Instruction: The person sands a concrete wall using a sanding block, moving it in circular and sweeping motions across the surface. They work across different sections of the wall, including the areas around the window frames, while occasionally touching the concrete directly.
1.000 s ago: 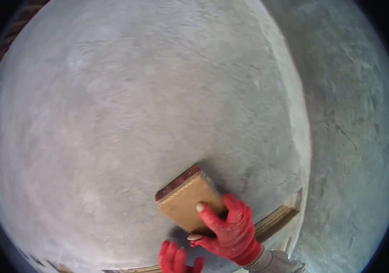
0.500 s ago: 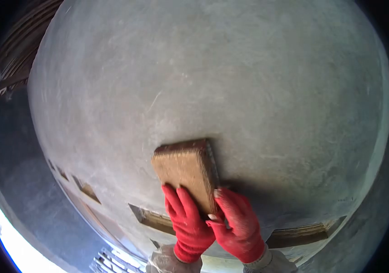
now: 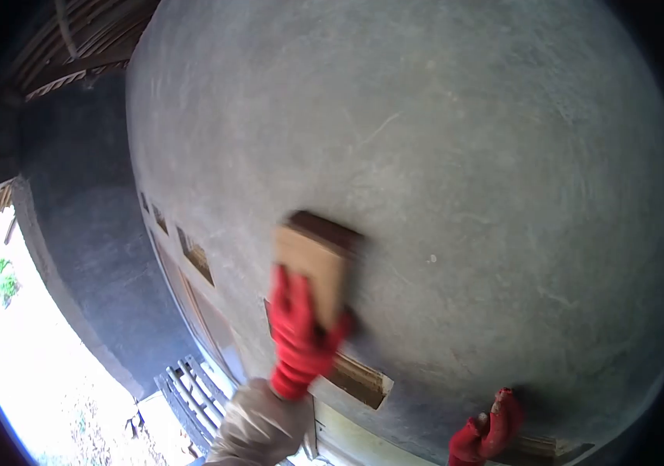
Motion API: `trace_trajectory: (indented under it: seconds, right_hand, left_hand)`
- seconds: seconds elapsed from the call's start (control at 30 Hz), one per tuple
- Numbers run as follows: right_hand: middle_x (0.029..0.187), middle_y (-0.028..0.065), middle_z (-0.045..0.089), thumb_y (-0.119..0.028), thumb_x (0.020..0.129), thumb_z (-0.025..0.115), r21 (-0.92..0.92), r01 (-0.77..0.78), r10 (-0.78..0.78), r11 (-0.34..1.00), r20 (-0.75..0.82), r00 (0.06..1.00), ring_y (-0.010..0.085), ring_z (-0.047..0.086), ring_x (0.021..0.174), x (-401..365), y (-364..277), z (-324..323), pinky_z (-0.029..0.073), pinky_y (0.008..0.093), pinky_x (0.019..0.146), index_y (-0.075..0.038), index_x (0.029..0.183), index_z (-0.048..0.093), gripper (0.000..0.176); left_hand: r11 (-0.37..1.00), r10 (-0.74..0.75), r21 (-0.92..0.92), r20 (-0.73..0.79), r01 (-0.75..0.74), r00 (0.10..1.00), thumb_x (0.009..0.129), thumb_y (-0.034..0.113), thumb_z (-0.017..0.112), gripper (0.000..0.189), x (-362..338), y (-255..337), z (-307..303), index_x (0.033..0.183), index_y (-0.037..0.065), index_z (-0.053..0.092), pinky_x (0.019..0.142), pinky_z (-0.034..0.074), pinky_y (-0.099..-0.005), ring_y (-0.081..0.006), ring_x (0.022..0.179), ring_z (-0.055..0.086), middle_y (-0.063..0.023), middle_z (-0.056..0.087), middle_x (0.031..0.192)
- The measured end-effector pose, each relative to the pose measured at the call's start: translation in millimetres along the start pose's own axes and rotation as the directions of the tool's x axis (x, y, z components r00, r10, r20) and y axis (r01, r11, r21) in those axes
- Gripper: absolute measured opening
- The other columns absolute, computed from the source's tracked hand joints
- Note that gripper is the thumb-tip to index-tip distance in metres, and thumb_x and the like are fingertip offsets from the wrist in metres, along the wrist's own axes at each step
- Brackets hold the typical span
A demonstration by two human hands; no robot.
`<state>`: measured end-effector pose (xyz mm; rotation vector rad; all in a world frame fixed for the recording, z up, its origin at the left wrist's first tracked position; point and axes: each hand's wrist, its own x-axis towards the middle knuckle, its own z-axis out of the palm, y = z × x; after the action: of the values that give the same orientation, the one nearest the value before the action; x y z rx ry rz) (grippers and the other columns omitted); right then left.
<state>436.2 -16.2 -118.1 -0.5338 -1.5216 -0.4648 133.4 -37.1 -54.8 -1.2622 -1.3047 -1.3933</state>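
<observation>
One tan, rectangular block (image 3: 312, 260), gripped by the red-gloved left hand (image 3: 298, 342), extends upward lengthwise; red-gloved right hand (image 3: 493, 443) apart, empty, loosely curled.

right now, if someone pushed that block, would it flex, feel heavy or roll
The block likely stays stiff: its edges look straight, with no visible sag. It is probably fairly light for its size, as only the left hand holds it. It seems unlikely to roll, being flat-faced and boxy.
</observation>
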Motion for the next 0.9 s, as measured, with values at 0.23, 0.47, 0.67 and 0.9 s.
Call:
trace_trajectory:
  seconds: [0.23, 0.47, 0.67, 0.9]
  right_hand:
    - [0.108, 0.0185, 0.067, -0.025, 0.096, 0.055, -0.089, 0.136, -0.131, 0.987, 0.055, 0.99, 0.0355, 0.065, 0.096, 7.4, -8.6, 4.9, 0.051, 0.0473, 0.085, -0.003, 0.112, 0.061, 0.028]
    - [0.105, 0.0203, 0.067, -0.021, 0.097, 0.049, -0.027, 0.139, -0.136, 0.99, 0.078, 0.988, 0.0376, 0.065, 0.095, 13.0, -25.4, 30.0, 0.051, 0.0499, 0.086, -0.001, 0.111, 0.062, 0.027]
    - [0.101, 0.0214, 0.067, -0.02, 0.098, 0.043, -0.162, 0.254, -0.238, 0.954, 0.108, 0.965, 0.0369, 0.066, 0.09, -12.7, 3.2, 36.6, 0.055, 0.0481, 0.081, 0.003, 0.107, 0.063, 0.032]
    - [0.1, 0.022, 0.067, -0.021, 0.098, 0.043, -0.065, 0.329, -0.315, 0.942, 0.16, 0.935, 0.037, 0.066, 0.089, 18.4, -18.2, 57.4, 0.055, 0.0485, 0.08, 0.003, 0.107, 0.063, 0.033]
  left_hand:
    - [0.925, -0.374, -0.105, -0.098, 0.364, 0.922, 0.084, 0.019, 0.073, 0.079, 8.8, -93.1, 5.5, 0.148, 0.001, 0.029, 0.111, 0.03, -0.0433, -0.0396, 0.136, 0.032, -0.0243, 0.025, 0.149]
    - [0.997, 0.065, -0.031, 0.019, -0.065, 0.998, 0.064, 0.03, 0.084, 0.084, -30.8, -56.6, -2.3, 0.135, 0.007, 0.046, 0.093, 0.043, -0.0548, -0.0539, 0.114, 0.048, -0.0357, 0.035, 0.139]
    - [0.832, -0.546, -0.185, -0.112, 0.522, 0.83, 0.081, 0.03, 0.073, 0.086, 13.3, -259.1, 1.1, 0.149, 0.004, 0.028, 0.112, 0.028, -0.0434, -0.0399, 0.138, 0.028, -0.0252, 0.027, 0.15]
    - [0.949, -0.316, 0.028, 0.022, 0.315, 0.949, 0.074, 0.032, 0.079, 0.096, -13.6, -194.7, -7.9, 0.147, 0.001, 0.026, 0.11, 0.032, -0.0471, -0.0494, 0.134, 0.03, -0.0357, 0.026, 0.144]
